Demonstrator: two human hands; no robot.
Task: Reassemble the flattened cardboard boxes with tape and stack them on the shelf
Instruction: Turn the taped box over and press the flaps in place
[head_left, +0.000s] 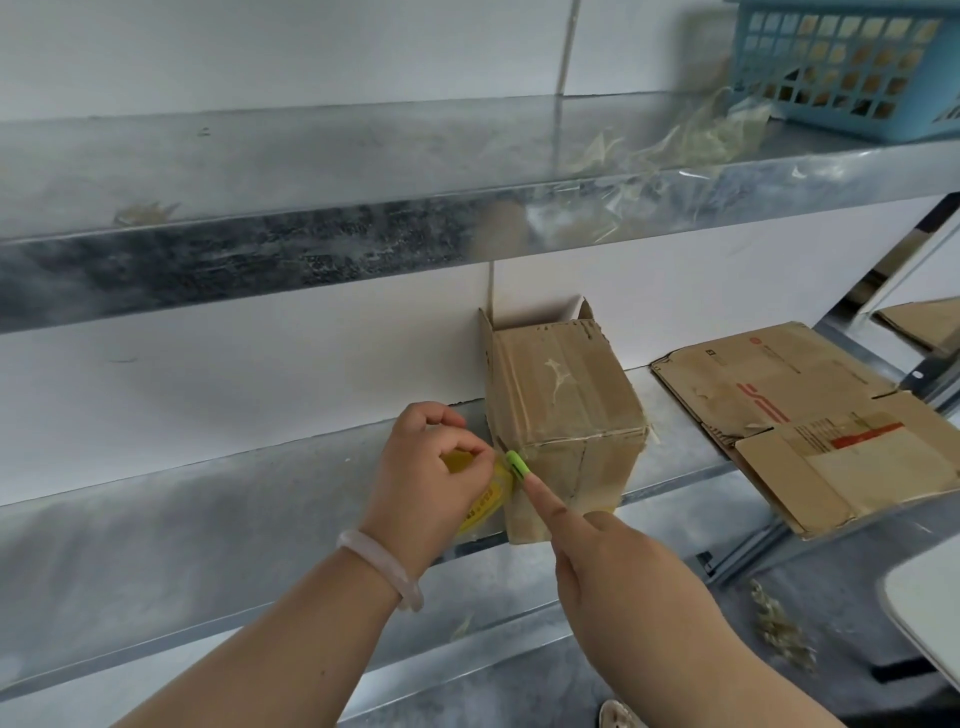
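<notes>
Left hand curls around a yellow tape roll, right up against the scuffed brown cardboard box sitting on the mottled galvanized shelf. Right hand grips a little green plastic cutter at the box's edge, index finger straight.

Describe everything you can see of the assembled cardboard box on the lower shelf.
The cardboard box is brown, worn corrugated board, set up as a blocky shape and standing on the lower metal shelf, close against the white wall. Flaps stick up at its back. Clear tape runs over its seams, and there are scuffed patches on top. At its near left corner the left hand holds a yellow tape roll and the right hand presses a green cutter.
</notes>
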